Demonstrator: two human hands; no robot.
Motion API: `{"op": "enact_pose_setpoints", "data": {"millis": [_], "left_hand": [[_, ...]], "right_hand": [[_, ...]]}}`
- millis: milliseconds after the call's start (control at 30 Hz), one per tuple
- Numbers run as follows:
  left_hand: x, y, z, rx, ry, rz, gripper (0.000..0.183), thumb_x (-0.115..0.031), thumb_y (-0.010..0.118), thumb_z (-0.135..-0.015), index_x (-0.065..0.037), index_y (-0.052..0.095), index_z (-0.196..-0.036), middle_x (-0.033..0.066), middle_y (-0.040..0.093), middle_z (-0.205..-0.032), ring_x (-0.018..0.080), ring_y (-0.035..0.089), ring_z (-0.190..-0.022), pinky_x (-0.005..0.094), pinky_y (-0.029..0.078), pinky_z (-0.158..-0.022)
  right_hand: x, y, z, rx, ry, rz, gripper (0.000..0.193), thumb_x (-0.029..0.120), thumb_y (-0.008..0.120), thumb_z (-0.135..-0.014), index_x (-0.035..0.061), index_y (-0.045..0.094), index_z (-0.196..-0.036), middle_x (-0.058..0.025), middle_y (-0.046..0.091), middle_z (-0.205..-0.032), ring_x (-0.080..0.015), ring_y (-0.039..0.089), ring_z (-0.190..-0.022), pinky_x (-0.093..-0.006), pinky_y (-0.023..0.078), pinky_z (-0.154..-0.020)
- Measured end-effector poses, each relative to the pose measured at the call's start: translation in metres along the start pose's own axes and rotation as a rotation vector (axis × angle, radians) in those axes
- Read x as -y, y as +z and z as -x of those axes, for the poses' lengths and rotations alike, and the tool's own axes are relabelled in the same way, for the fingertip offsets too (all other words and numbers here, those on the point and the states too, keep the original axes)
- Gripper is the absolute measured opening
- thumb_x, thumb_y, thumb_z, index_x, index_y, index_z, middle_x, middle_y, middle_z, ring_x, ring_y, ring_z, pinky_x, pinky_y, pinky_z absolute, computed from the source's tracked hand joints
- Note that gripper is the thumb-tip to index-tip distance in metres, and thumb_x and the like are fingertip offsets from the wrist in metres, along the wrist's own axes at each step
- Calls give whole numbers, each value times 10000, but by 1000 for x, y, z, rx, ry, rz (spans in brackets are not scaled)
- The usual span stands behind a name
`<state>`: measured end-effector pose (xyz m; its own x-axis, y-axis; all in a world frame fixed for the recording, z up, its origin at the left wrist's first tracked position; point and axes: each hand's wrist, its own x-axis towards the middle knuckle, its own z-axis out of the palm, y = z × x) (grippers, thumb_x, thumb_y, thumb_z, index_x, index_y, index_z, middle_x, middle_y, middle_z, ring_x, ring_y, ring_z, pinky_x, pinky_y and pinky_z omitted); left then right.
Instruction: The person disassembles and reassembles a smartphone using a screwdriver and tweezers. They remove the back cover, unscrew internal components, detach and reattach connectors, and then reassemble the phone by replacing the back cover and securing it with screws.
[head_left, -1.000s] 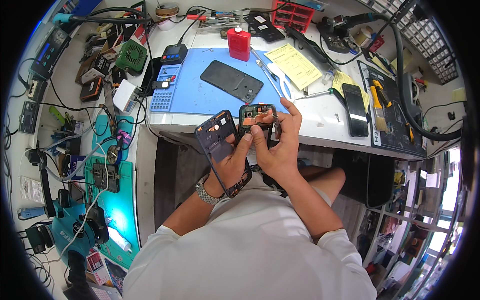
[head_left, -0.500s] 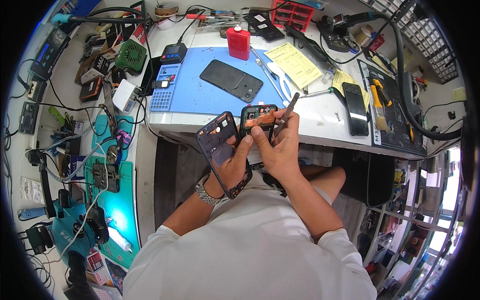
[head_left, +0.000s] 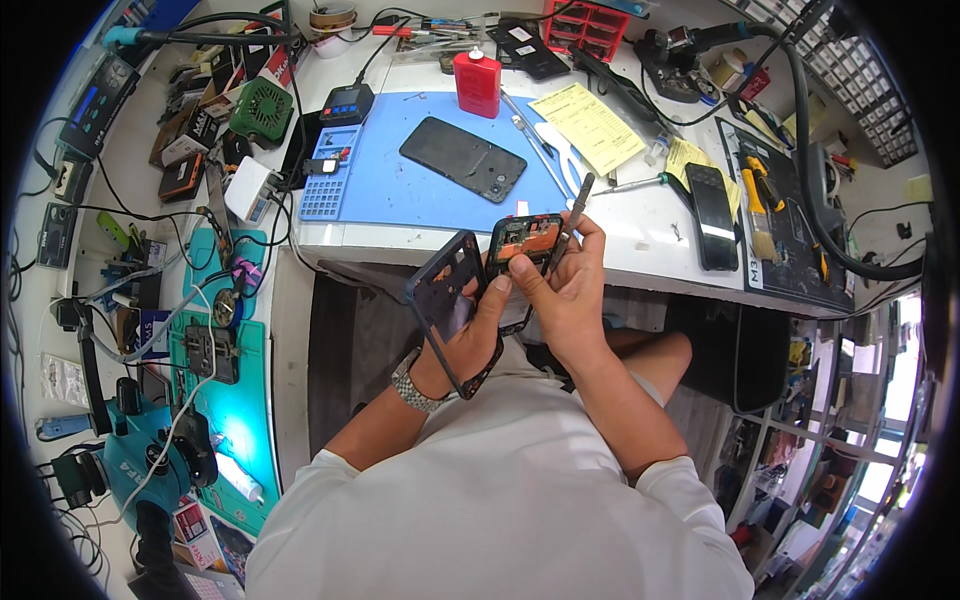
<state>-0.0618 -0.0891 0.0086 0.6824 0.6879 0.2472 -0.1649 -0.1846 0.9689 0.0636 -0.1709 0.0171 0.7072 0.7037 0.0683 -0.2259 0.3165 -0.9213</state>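
My left hand (head_left: 468, 340) is closed around a dark, hollow phone frame (head_left: 436, 300), which stands tilted with one long edge toward me. The left thumb reaches up beside an opened phone (head_left: 527, 238), whose circuit board and copper-coloured areas show. My right hand (head_left: 566, 300) grips that opened phone, its thumb pressed on the near face. A slim grey metal tool (head_left: 575, 215) also sits in the right hand, between the fingers, pointing up and away. Its exact kind is unclear. Both phone parts are held close together above my lap, and the palms hide their lower ends.
Beyond my hands, a black phone back cover (head_left: 463, 158) lies on a blue mat (head_left: 385, 195). Around it are a red bottle (head_left: 477, 84), white pliers (head_left: 560, 160) and a yellow paper (head_left: 588, 125). A dark phone (head_left: 712, 215) lies right; a teal microscope (head_left: 150, 460) stands left.
The phone frame has turned more edge-on in my left hand. The opened phone has shifted slightly right and tilted, and the metal tool stands more upright in my right hand.
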Motion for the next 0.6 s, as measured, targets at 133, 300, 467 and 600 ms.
{"op": "enact_pose_setpoints", "data": {"millis": [133,300,467,600], "left_hand": [[-3,-1,1,24,2,-26,212,-121,665,-1139,35,737,-1264,31,744,-1013,80,638,-872,285,513,-730],[-6,-2,2,36,-69,-31,189,-131,664,-1141,24,715,-1236,24,710,-956,80,603,-835,293,494,-703],[-5,0,3,34,-32,-38,195,-136,665,-1142,23,707,-1247,22,723,-1010,73,628,-870,279,509,-719],[-1,4,7,-3,-121,26,200,-145,667,-1142,26,717,-1232,31,740,-1046,80,662,-901,275,534,-747]], "right_hand": [[1,-1,0,15,9,-41,652,-6,788,-1021,-7,367,-1518,-146,624,-1354,-185,687,-1217,-332,576,-1058],[4,-3,-1,53,39,-29,562,24,789,-1030,-20,465,-1487,-144,679,-1335,-184,695,-1212,-343,567,-1070],[5,-4,0,58,33,-4,545,27,788,-1029,-21,481,-1476,-146,697,-1303,-181,703,-1201,-342,569,-1063],[1,-7,3,34,11,171,538,14,777,-1025,-17,484,-1475,-138,715,-1263,-182,714,-1180,-336,572,-1046]]}}
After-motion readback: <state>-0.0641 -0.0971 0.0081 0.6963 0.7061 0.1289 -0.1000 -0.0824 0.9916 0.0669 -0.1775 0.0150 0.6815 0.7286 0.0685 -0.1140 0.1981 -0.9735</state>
